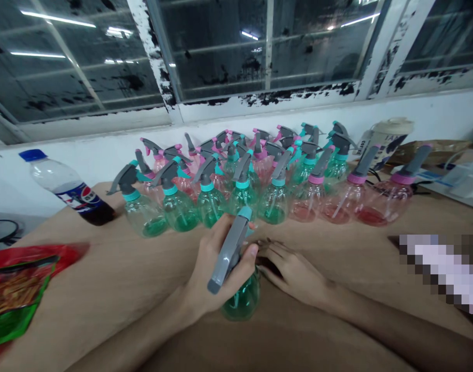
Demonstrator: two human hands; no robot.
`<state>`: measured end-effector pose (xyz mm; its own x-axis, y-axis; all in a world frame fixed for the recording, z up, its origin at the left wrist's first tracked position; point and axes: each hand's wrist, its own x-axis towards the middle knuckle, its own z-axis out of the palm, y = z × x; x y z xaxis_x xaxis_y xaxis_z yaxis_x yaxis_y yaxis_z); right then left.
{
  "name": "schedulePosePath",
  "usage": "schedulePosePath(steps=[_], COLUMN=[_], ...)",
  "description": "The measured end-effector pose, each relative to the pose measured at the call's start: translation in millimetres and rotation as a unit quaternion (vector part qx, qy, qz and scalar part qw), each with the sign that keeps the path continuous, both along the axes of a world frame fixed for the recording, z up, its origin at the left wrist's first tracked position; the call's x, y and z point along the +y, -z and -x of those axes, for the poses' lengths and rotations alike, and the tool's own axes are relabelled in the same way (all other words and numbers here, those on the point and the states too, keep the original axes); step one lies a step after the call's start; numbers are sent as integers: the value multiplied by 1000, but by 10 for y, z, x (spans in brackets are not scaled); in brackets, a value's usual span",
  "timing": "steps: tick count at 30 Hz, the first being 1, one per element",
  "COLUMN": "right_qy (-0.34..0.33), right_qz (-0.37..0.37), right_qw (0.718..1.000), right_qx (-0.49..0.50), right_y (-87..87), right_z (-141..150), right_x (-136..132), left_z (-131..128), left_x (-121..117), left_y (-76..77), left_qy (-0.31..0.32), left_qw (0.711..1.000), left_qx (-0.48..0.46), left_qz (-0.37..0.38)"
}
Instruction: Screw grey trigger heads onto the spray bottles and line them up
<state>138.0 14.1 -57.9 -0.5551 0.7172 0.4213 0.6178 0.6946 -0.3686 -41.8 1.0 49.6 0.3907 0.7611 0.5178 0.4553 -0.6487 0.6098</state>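
In the head view my left hand (216,258) is wrapped round the neck of a green spray bottle (242,299) with a grey trigger head and turquoise collar. The bottle is near the middle of the table, its nozzle facing away from me. Just right of it is my right hand (288,263), palm down, fingers stretched toward the bottle and thumb apart. Whether its fingertips touch the bottle I cannot tell. Beyond both hands stand rows of similar spray bottles, a green one (242,199) and a pink one (308,204) among those in front, with some coloured liquid inside.
A tilted cola bottle (79,191) is at the left, by a red and green snack packet (17,294). A pale printed cup (393,137) and white items (453,178) are at the back right. A blurred-out object (445,268) lies at the right edge.
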Motion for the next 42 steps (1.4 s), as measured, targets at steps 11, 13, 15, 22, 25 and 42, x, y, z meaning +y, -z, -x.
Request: schedulePosePath(steps=[11, 13, 15, 22, 25, 42], right_qy=[-2, -4, 0, 4, 1, 11], right_qz=[-3, -4, -5, -23, -20, -34], right_qw=[1000, 1000, 1000, 1000, 1000, 999], right_qx=[-5, -7, -7, -3, 1, -5], right_y=[-5, 0, 6, 34, 36, 61], right_z=[-4, -3, -2, -5, -8, -19], right_x=[-1, 0, -2, -3, -1, 4], left_z=[-1, 2, 3, -1, -4, -10], left_x=[11, 18, 24, -5, -15, 12], left_y=[-53, -43, -26, 28, 32, 28], left_qy=[-4, 0, 1, -14, -14, -8], left_qw=[1000, 1000, 1000, 1000, 1000, 1000], left_qx=[23, 21, 8, -2, 3, 1], left_qz=[-12, -15, -13, -3, -3, 10])
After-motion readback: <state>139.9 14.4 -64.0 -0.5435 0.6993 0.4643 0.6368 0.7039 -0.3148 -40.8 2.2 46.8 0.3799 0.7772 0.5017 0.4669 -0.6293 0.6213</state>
